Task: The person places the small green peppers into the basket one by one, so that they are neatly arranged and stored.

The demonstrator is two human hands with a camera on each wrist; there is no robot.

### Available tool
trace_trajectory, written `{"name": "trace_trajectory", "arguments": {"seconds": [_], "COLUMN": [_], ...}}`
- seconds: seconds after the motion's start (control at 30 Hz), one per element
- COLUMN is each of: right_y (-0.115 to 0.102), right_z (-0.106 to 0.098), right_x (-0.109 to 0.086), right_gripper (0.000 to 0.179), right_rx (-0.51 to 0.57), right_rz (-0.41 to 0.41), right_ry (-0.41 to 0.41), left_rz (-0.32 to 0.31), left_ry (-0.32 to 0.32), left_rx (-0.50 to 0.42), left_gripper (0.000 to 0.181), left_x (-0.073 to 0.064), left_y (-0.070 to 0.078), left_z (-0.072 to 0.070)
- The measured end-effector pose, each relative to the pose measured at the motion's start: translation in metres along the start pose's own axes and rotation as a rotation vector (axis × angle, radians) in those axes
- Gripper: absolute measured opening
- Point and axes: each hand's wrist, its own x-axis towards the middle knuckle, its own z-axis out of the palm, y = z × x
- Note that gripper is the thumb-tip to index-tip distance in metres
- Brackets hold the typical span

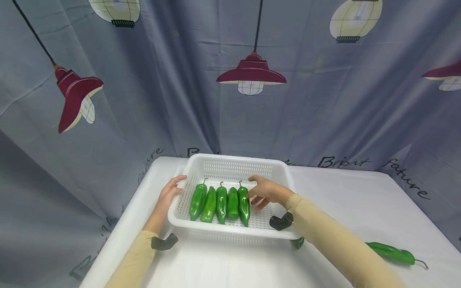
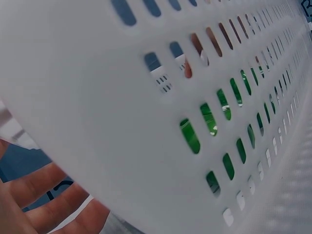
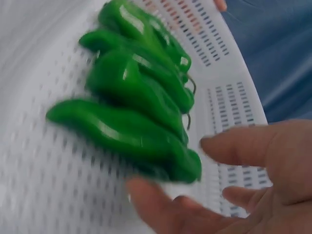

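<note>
Several green peppers [image 1: 221,205] lie side by side in a white perforated plastic basket [image 1: 234,231]. My right hand [image 1: 265,191] is over the basket beside the rightmost pepper [image 1: 244,208]. In the right wrist view, its thumb and fingers are spread apart close to that pepper's stem end, with nothing held between them. My left hand [image 1: 170,195] is at the basket's left side, fingers loosely extended by the rim. The left wrist view shows fingers [image 2: 36,185] along the outside of the wall, and green peppers through its slots.
A green pepper [image 1: 394,254] lies on the white table [image 1: 345,200] at the right, partly behind my right sleeve. Part of another pepper [image 1: 298,243] shows by the basket's front right corner. A blue-grey curtain [image 1: 173,100] printed with lamps hangs behind the table.
</note>
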Motion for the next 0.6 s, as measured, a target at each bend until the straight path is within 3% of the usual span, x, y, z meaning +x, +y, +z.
{"name": "trace_trajectory", "arguments": {"seconds": [0.17,0.37,0.6], "right_y": [-0.006,-0.007,0.032], "right_z": [-0.026,-0.07,-0.119], "right_x": [-0.019,-0.055,-0.099], "right_gripper": [0.078,0.079,0.08], "right_rx": [0.025,0.033,0.014], "right_rz": [-0.063,-0.118,-0.096], "right_ry": [-0.005,-0.003,0.083], "left_rz": [0.016,0.025,0.016], "left_ry": [0.001,0.003,-0.003], "left_rx": [0.018,-0.006,-0.007], "left_gripper": [0.057,0.055,0.054], "left_x": [0.0,-0.001,-0.003], "left_y": [0.0,0.003,0.001], "left_z": [-0.001,-0.001,0.002]}}
